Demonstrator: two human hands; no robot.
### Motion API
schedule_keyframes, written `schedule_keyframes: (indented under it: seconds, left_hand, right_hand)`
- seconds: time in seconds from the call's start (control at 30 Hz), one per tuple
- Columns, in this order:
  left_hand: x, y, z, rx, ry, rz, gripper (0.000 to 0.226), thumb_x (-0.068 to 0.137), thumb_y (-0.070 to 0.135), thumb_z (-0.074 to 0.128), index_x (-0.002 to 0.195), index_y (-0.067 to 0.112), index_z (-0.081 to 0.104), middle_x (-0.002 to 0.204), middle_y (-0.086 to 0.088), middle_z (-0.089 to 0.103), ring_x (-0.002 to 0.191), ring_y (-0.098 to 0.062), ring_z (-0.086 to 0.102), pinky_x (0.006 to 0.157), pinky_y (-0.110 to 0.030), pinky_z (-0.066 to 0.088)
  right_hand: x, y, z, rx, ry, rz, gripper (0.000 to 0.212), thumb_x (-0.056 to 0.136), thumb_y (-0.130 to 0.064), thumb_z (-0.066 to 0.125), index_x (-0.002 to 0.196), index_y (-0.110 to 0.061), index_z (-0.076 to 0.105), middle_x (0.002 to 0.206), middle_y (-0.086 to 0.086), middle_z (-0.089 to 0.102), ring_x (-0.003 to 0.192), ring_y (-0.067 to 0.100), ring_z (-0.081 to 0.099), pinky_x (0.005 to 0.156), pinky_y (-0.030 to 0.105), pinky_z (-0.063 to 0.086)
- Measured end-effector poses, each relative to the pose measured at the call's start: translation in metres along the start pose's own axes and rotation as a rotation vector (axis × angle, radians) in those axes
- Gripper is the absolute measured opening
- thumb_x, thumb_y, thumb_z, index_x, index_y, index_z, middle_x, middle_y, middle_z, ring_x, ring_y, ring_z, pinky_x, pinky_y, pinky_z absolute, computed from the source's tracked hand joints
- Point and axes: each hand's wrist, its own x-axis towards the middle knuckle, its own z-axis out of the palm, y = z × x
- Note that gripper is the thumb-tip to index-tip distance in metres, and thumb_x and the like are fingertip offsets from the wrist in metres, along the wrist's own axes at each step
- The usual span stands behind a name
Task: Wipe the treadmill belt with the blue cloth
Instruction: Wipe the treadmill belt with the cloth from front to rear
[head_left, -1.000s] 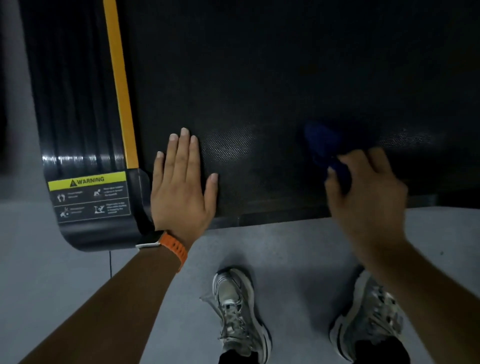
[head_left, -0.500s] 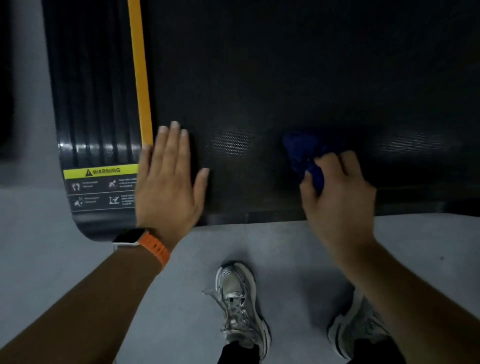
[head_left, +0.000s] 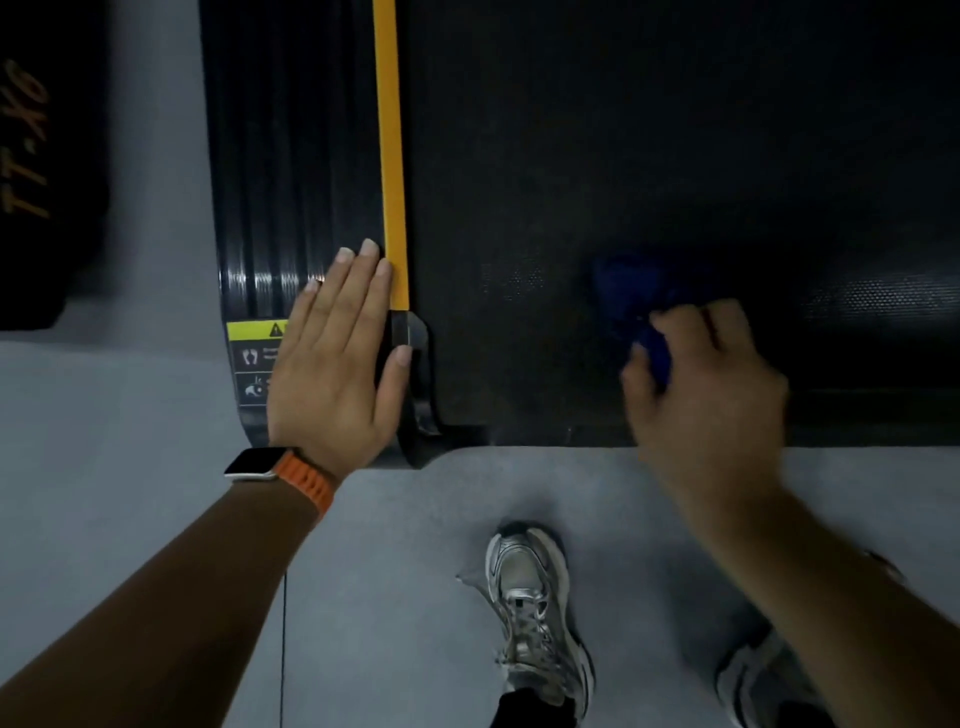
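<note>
The black treadmill belt (head_left: 649, 156) fills the upper right of the head view. My right hand (head_left: 711, 384) is closed on the blue cloth (head_left: 623, 291), which is bunched and pressed on the belt near its rear edge. The hand and cloth are motion-blurred. My left hand (head_left: 337, 358) lies flat, fingers together, on the treadmill's ribbed left side rail (head_left: 291, 182), covering part of the yellow warning label (head_left: 254, 330). Its thumb reaches the end of the orange stripe (head_left: 392, 156).
Grey floor (head_left: 130, 467) lies below the treadmill's rear edge. My two silver sneakers (head_left: 535, 613) stand on it near the belt's end. A dark object with gold lettering (head_left: 31, 156) sits at the far left. A smartwatch on an orange band (head_left: 280, 467) is on my left wrist.
My left hand has shifted left, off the belt and onto the side rail over the warning label. My right hand with the cloth stays near the belt's rear edge, still blurred.
</note>
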Motion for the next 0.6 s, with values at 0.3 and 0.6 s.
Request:
schedule_keyframes:
  seconds: [0.3,0.6]
  left_hand:
    - [0.0,-0.002,-0.001,-0.008,0.007,-0.011,0.065,0.104,0.036,0.032,0.161,0.003,0.026,0.169,-0.013,0.022,0.158,-0.026,0.017,0.128,-0.05,0.017]
    - [0.002,-0.002,0.003,-0.001,-0.003,-0.03,0.068,0.102,0.039,0.032,0.16,0.005,0.026,0.169,-0.013,0.022,0.158,-0.024,0.017,0.128,-0.048,0.014]
  right_hand:
    - [0.003,-0.059,0.037,0.056,-0.225,-0.638,0.017,0.088,-0.019,0.059,0.105,-0.013,0.058,0.098,0.009,0.054,0.078,0.024,0.052,0.055,0.032,0.05]
    - [0.158,-0.108,0.048,-0.008,-0.003,-0.439,0.03,0.09,-0.018,0.06,0.12,-0.018,0.054,0.123,0.007,0.053,0.095,0.022,0.056,0.073,0.034,0.054]
